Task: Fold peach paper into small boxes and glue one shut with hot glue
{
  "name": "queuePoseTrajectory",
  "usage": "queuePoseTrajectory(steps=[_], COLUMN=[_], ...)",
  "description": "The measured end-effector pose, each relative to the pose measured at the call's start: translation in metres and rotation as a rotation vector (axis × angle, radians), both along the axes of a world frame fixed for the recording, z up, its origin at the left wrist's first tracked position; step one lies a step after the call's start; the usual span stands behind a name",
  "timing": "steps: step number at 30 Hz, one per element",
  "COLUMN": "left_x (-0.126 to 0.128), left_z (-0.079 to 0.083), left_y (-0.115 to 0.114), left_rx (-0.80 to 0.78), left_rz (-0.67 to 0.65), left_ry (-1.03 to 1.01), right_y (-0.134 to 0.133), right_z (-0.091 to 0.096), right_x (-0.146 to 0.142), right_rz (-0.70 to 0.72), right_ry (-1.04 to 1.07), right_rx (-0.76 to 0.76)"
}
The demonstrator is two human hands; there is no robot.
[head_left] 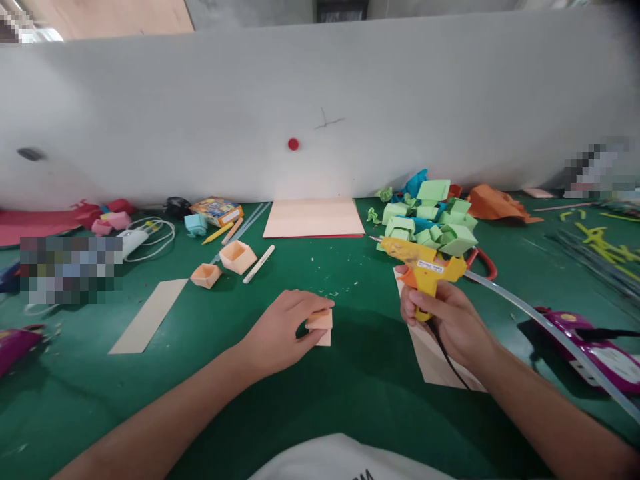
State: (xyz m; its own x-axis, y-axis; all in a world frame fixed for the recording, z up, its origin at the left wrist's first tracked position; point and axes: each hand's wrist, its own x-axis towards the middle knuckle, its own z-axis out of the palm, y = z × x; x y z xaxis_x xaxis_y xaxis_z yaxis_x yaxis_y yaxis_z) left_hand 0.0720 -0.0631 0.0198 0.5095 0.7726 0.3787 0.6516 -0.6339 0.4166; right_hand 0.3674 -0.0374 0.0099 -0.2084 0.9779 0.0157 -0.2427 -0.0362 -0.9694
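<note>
My left hand (285, 328) is closed on a small folded peach paper piece (320, 321) at the middle of the green table; the fingers hide part of it. In my right hand (447, 320) is a yellow hot glue gun (425, 263), its nozzle pointing left and a long clear glue stick (540, 320) trailing from its back. Beneath that hand lies a peach paper sheet (430, 363). Two peach paper boxes, a larger one (239, 257) and a smaller one (206, 275), stand left of centre beside a white pen (259, 264).
Green paper boxes (453, 220) are heaped at the back right, near crumpled orange paper (500, 203). Stacked peach sheets (314, 219) lie against the white partition (310, 80). A peach strip (150, 317) is at left, a purple device (590, 347) at right.
</note>
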Motion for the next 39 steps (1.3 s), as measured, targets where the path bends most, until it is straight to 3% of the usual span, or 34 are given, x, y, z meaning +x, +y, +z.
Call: queuePoseTrajectory(steps=[7, 13, 22, 30, 34, 39], left_x=[-0.002, 0.007, 0.004, -0.005, -0.005, -0.003], left_z=[-0.013, -0.017, -0.029, -0.034, -0.029, -0.026], left_y=[0.011, 0.014, 0.018, 0.025, 0.028, 0.026], left_rx=[0.336, 0.504, 0.301, -0.008, -0.142, -0.257], left_rz=[-0.134, -0.037, -0.088, -0.072, 0.005, 0.067], left_ry=[0.027, 0.098, 0.153, 0.019, -0.033, -0.073], right_y=[-0.001, -0.006, -0.010, -0.011, -0.015, -0.020], right_z=[-0.018, -0.021, -0.036, -0.028, -0.027, -0.027], right_x=[-0.004, -0.015, -0.006, -0.007, -0.005, -0.004], right_rz=[0.088, 0.136, 0.190, 0.199, 0.242, 0.419], right_ry=[-0.174, -0.294, -0.401, -0.290, -0.281, -0.314], right_rx=[0.091, 0.012, 0.035, 0.053, 0.021, -0.047])
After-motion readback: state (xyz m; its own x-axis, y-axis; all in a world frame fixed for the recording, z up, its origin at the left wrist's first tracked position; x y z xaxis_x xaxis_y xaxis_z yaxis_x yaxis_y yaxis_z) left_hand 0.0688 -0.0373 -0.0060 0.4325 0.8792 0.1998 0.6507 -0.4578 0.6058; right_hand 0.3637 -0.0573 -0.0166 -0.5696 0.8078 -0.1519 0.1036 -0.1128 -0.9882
